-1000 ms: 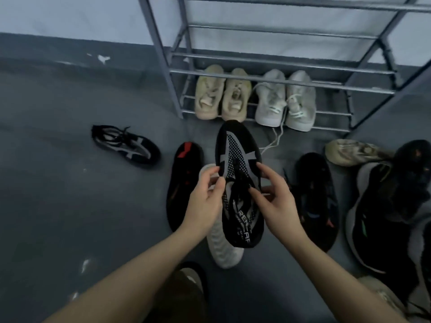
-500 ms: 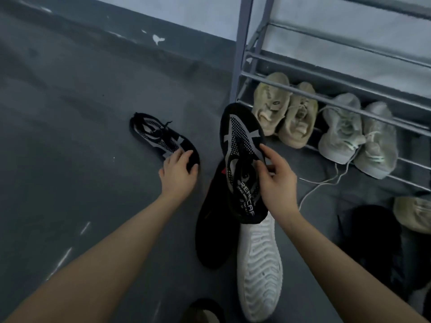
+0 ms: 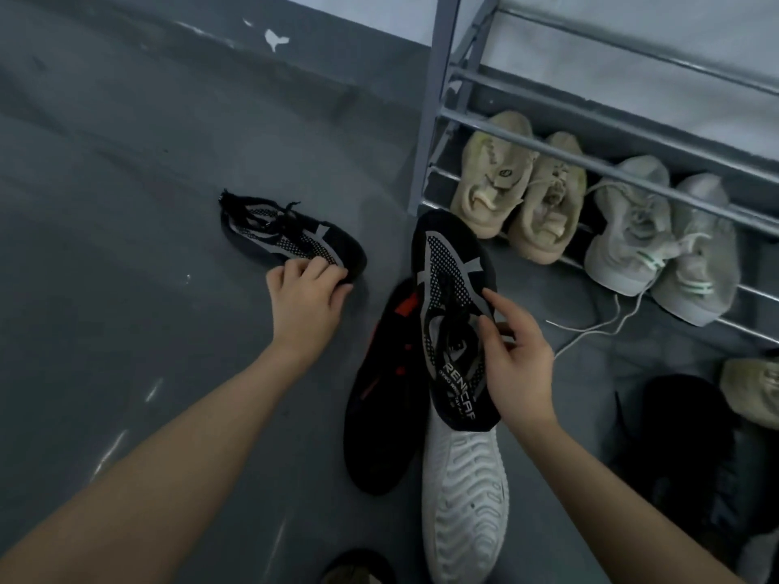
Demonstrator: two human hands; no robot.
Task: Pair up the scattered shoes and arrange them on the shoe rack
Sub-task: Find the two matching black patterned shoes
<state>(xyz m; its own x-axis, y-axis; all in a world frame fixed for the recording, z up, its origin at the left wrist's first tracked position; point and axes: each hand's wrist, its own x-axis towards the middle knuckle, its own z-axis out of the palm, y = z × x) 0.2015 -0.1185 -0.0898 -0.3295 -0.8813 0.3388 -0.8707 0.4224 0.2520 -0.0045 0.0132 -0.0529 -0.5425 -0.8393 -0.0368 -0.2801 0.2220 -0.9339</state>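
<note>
Location type: domestic entryway or storage corner. Indicators: a grey metal-tube shoe rack [image 3: 438, 120] stands against a pale wall [image 3: 590, 19]. Worn beige sneakers [image 3: 522, 191] and grey sneakers [image 3: 662, 242] occupy its lowest tier. Further shoes lie scattered on a grey painted floor [image 3: 126, 204] with scuffs and chipped paint along the dark baseboard [image 3: 274, 37].

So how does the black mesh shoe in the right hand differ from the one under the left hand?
The held shoe is lifted off the floor, toe toward the shoe rack; the floor shoe lies flat, heel pointing away to the left. The right hand grips the first at its laces; the left hand only covers the second's toe. Both share the black-and-white mesh pattern.
</note>
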